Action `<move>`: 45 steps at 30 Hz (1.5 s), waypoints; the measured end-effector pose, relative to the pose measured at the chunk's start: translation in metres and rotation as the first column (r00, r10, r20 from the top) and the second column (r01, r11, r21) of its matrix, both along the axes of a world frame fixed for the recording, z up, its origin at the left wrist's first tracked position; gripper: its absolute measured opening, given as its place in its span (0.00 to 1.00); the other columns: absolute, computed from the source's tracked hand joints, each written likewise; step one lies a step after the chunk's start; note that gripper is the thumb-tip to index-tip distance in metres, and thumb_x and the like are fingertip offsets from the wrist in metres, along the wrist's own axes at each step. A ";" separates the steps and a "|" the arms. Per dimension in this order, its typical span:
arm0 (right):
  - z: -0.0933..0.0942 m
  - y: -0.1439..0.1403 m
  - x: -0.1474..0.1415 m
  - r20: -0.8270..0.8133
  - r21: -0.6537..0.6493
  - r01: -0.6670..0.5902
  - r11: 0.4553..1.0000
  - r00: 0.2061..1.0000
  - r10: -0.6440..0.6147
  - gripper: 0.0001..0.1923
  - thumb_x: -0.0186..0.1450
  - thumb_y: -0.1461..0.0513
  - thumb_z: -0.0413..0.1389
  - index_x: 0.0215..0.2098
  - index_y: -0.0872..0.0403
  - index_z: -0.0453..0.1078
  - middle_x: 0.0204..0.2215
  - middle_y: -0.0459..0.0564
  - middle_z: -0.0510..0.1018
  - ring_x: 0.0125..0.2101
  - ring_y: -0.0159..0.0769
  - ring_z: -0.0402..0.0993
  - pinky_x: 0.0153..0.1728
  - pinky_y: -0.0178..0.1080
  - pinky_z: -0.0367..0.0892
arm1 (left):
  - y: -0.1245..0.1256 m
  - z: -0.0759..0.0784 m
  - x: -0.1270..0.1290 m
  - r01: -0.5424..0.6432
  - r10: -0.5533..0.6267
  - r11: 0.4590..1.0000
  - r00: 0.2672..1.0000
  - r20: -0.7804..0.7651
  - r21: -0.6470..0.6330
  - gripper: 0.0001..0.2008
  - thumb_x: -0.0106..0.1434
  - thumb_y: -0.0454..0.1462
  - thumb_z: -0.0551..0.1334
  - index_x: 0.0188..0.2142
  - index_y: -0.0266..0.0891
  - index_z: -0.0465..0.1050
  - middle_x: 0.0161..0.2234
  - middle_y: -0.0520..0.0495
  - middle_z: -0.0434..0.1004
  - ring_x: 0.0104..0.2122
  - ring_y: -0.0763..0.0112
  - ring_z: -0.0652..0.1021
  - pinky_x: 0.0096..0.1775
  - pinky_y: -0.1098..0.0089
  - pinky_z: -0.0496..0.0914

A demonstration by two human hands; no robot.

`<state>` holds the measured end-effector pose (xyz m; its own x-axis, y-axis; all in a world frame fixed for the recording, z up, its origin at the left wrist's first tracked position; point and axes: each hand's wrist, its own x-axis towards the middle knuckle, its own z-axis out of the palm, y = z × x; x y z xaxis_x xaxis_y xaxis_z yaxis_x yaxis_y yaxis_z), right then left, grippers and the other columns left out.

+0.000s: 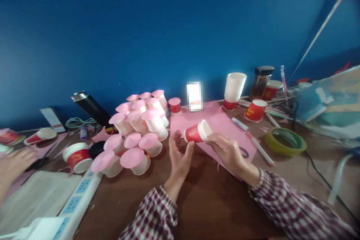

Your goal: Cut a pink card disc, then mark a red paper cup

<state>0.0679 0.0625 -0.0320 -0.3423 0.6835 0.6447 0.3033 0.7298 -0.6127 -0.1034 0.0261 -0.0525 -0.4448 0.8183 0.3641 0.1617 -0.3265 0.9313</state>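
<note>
A red and white paper cup (194, 132) is tilted on its side above the pink paper (194, 114), its mouth toward the right. My right hand (229, 153) pinches it at the rim. At the base end, my left hand (180, 157) cradles the cup between curved fingers and thumb. To the left stands a cluster of paper cups with pink paper discs (135, 157) on their tops. Beyond the pink paper's far left corner is a red cup with a pink top (175, 105). Scissors, with one dark handle loop (244, 152) showing, lie partly behind my right hand.
A stack of cups (235, 86), a red cup (255, 110) and a jar (261, 82) stand back right. Yellow-green tape (285, 142) and markers (261, 149) lie right. At left are a power strip (81, 191), a black flask (91, 108) and another person's hand (17, 161).
</note>
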 end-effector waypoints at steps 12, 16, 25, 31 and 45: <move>0.010 -0.011 -0.001 0.485 0.407 -0.193 0.893 0.874 -0.032 0.10 0.68 0.65 0.48 0.42 0.54 0.71 0.39 0.54 0.78 0.43 0.41 0.71 0.42 0.43 0.69 | -0.008 0.013 0.004 -0.053 0.033 0.996 0.970 -0.240 -0.078 0.09 0.58 0.40 0.61 0.26 0.37 0.66 0.22 0.53 0.69 0.23 0.76 0.70 0.27 0.75 0.66; 0.004 -0.011 -0.002 0.210 0.411 -0.011 0.912 0.974 -0.083 0.17 0.64 0.61 0.55 0.52 0.53 0.65 0.47 0.57 0.73 0.49 0.46 0.67 0.47 0.50 0.67 | -0.009 0.010 0.002 -0.051 0.033 0.997 0.961 -0.275 -0.059 0.08 0.60 0.39 0.59 0.28 0.38 0.65 0.23 0.53 0.68 0.24 0.75 0.69 0.27 0.75 0.65; 0.000 -0.007 0.003 -0.050 0.328 0.176 0.928 0.984 -0.169 0.08 0.64 0.66 0.54 0.39 0.49 0.72 0.32 0.50 0.72 0.33 0.38 0.70 0.33 0.42 0.69 | -0.020 0.015 0.008 -0.021 0.149 0.976 0.791 -0.593 0.216 0.04 0.62 0.38 0.59 0.32 0.40 0.67 0.27 0.50 0.71 0.29 0.73 0.72 0.34 0.72 0.68; -0.004 -0.010 0.003 0.024 0.416 0.081 0.906 0.995 -0.100 0.15 0.62 0.68 0.56 0.46 0.48 0.70 0.34 0.50 0.75 0.33 0.37 0.70 0.33 0.41 0.67 | -0.022 0.014 0.006 0.061 0.173 0.941 0.759 -0.627 0.333 0.02 0.61 0.32 0.60 0.34 0.39 0.70 0.27 0.49 0.71 0.30 0.73 0.73 0.35 0.72 0.69; 0.002 -0.013 0.012 0.197 0.511 -0.081 0.856 0.980 -0.025 0.16 0.64 0.67 0.52 0.49 0.50 0.68 0.34 0.52 0.74 0.33 0.38 0.70 0.33 0.41 0.67 | -0.033 0.017 0.010 0.125 0.105 0.944 0.762 -0.639 0.304 0.07 0.60 0.29 0.59 0.38 0.39 0.71 0.29 0.48 0.72 0.31 0.71 0.73 0.35 0.70 0.70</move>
<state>0.0797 0.0491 -0.0298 -0.5078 0.2609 0.8210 0.3497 0.9334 -0.0803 -0.0930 -0.0070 -0.0355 -0.0055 0.6126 0.7904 0.6740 -0.5816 0.4555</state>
